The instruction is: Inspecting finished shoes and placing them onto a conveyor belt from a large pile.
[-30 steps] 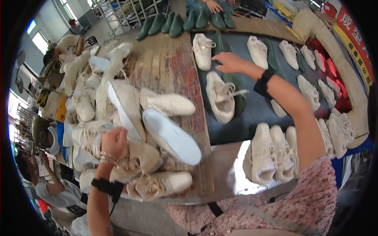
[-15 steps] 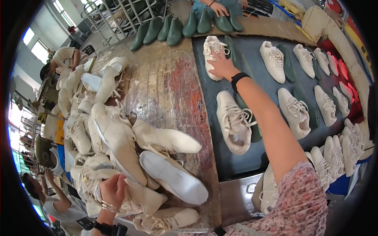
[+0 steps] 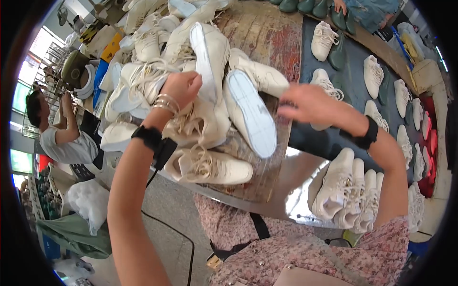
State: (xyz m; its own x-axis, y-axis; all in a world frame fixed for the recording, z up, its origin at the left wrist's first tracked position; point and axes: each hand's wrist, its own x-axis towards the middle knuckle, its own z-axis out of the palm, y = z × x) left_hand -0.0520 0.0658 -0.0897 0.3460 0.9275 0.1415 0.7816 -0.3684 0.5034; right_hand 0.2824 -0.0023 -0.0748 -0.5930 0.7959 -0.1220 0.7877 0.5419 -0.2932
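A worn bench (image 3: 281,35) fills the middle, a dark belt (image 3: 312,143) along its 2 o'clock side; a heap (image 3: 150,45) of cream shoes covers the bench from 9 to 12 o'clock; a row of shoes (image 3: 334,183) stands at 5 o'clock on bare metal (image 3: 303,190); green lasts (image 3: 337,53) stand beside shoes farther up the belt.

At the heap's edge the sole-up shoe (image 3: 253,117) lies at 9 o'clock from the right hand (image 3: 305,103), its long axis running from 11 to 5; the side shoe (image 3: 260,76) lies at 10 o'clock from that hand, its axis running from 10 to 4, its toe close by the fingers; the right is the nearer hand to both shoes.

The right hand, fingers toward 9 o'clock, hangs over the seam of bench and belt, partly hiding a belt shoe (image 3: 320,78) at 1 o'clock; blur leaves it unclear whether its fingers are spread or touch the side shoe; the left hand (image 3: 180,88) curls its fingers in beside a laced shoe (image 3: 133,90); what they hold, if anything, cannot be told.

No label or brand is legible on these shoes; the upturned sole bears only dark marks, too faint to make out.
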